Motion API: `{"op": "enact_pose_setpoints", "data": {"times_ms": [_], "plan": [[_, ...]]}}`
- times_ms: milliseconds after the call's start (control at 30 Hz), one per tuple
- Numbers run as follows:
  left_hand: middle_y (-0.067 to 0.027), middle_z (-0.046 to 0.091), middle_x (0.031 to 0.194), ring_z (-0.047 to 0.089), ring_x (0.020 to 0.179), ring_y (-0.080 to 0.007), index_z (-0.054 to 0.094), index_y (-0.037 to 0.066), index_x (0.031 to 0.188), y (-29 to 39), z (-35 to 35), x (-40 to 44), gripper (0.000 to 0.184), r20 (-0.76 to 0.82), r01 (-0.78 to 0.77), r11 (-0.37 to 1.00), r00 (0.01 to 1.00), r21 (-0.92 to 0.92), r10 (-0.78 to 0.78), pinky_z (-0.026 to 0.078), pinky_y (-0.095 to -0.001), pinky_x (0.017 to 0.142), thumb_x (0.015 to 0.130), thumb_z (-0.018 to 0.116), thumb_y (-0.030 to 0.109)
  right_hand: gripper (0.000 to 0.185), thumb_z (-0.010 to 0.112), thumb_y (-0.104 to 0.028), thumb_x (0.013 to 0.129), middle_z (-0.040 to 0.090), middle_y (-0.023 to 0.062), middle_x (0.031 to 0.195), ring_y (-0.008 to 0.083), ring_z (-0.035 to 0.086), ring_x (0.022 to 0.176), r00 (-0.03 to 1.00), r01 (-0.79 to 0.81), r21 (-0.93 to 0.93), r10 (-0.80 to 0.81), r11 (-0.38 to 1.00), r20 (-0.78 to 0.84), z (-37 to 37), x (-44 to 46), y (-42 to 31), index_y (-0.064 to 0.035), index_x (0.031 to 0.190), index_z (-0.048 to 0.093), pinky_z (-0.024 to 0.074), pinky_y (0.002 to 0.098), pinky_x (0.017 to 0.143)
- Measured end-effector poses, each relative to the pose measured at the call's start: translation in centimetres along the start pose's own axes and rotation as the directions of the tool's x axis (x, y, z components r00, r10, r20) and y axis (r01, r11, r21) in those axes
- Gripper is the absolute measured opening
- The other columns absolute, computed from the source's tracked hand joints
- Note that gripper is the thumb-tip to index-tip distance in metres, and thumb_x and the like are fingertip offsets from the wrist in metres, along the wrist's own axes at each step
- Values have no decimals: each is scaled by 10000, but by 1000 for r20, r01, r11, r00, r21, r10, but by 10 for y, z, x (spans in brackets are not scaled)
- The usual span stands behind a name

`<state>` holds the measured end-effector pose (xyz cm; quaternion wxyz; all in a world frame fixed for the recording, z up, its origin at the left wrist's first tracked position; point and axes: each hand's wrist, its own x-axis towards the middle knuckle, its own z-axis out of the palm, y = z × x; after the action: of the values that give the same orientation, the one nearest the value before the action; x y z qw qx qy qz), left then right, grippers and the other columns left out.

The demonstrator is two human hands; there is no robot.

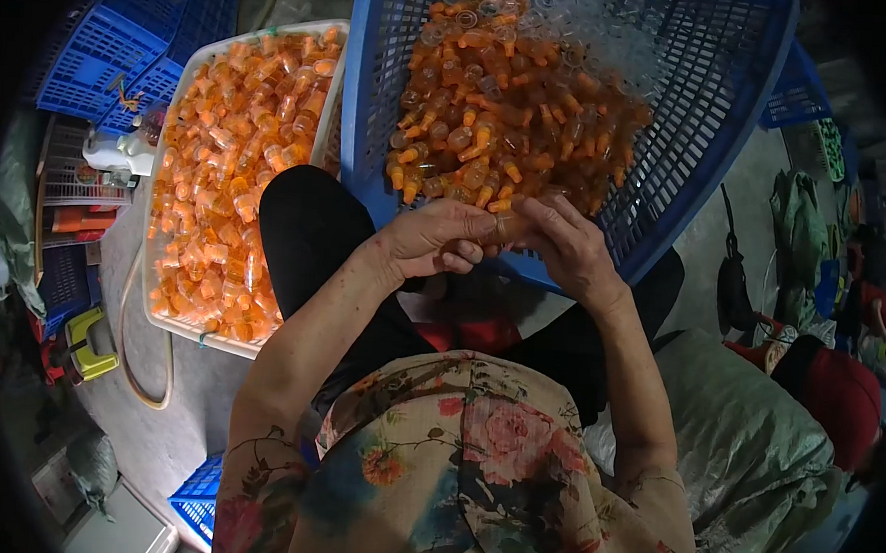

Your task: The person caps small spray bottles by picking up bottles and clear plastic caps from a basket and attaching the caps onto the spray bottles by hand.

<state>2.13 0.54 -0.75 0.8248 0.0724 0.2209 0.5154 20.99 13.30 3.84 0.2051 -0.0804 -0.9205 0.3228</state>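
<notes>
My left hand (pixel 435 238) and my right hand (pixel 577 251) meet at the near rim of a large blue basket (pixel 712 120). Both have their fingers closed around a small orange plastic piece (pixel 507 227), mostly hidden by the fingers. Just beyond them in the basket lies a heap of small orange plastic pieces with narrow tips (pixel 491 129). Clear plastic rings (pixel 586 34) are piled behind that heap, toward the basket's far side.
A white tub (pixel 236 344) full of orange and clear plastic pieces stands at my left. Blue crates (pixel 125 35) are stacked at the far left. A hose (pixel 123 360) lies on the floor. At the right are a large grey-green sack (pixel 745 443) and a person in red (pixel 837 397).
</notes>
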Motion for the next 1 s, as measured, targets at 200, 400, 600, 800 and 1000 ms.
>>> {"op": "enact_pose_setpoints", "data": {"times_ms": [200,400,600,800,1000], "plan": [[-156,570,967,617,883,-277,502,-42,1173,-16,44,7,361,74,-137,65,808,988,585,503,-329,682,852,648,37,233,583,-267,943,563,22,777,117,554,632,748,-585,723,588,367,307,16,-15,3,-52,1021,539,462,230,566],[-203,527,1130,583,1001,-363,532,-31,1113,8,43,-28,317,428,-170,-489,762,856,485,520,-396,793,814,636,-17,397,610,-365,914,585,5,800,129,582,653,740,-598,798,433,74,515,26,-4,6,-58,1154,534,484,255,614],[-78,593,1071,561,792,-111,554,-6,1194,39,30,-123,336,-323,-135,402,396,906,860,474,-246,661,874,642,46,479,545,-348,930,492,294,1238,406,505,1139,730,-672,-416,455,613,-509,10,15,158,-92,1325,452,441,480,921],[-63,585,1020,545,769,-93,503,-4,1222,-9,37,-104,391,-347,-475,689,621,547,703,456,-218,623,868,661,50,460,547,-351,917,512,247,1256,433,430,1197,671,-700,20,667,714,-322,63,21,175,-166,1330,462,351,516,1008],[-50,582,933,555,749,-73,528,25,1168,-33,33,-62,313,-304,-396,871,825,292,477,471,-210,600,888,656,84,461,544,-331,917,368,203,1411,420,384,1236,825,-528,61,528,847,-199,140,50,103,-153,1334,465,376,497,990]]}}
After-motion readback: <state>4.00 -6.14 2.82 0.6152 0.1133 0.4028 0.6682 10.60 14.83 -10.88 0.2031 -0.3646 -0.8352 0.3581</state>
